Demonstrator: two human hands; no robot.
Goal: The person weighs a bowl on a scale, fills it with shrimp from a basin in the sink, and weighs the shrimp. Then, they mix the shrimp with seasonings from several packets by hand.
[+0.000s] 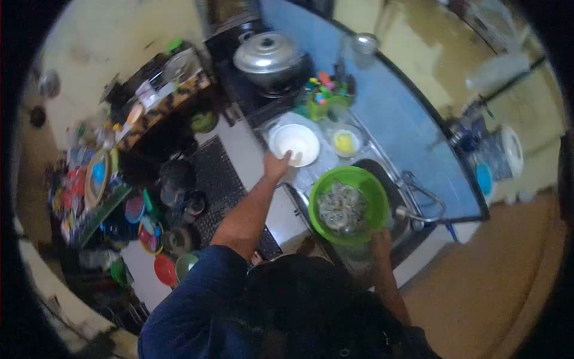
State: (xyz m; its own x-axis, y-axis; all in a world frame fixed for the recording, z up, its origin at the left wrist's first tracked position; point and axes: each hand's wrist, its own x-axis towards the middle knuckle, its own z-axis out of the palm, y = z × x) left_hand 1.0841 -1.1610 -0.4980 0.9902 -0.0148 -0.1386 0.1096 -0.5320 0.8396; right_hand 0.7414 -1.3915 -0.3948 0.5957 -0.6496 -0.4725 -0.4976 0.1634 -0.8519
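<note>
Metal sink (396, 190); hands (277, 166) touch round bowl (300, 137), basin (376, 197)

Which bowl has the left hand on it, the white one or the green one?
The white bowl: the left hand grips its rim. The green bowl has the right hand by its rim.

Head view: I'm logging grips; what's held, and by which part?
The left hand holds the white bowl by its near rim. The right hand is at the green basin, its grip unclear.

Basin (378, 200) over the sink (396, 190) | faucet (412, 214) at the basin's right | bowl (297, 139) off to its left | pot (267, 55) past the bowl, on the stove (244, 90)
</note>
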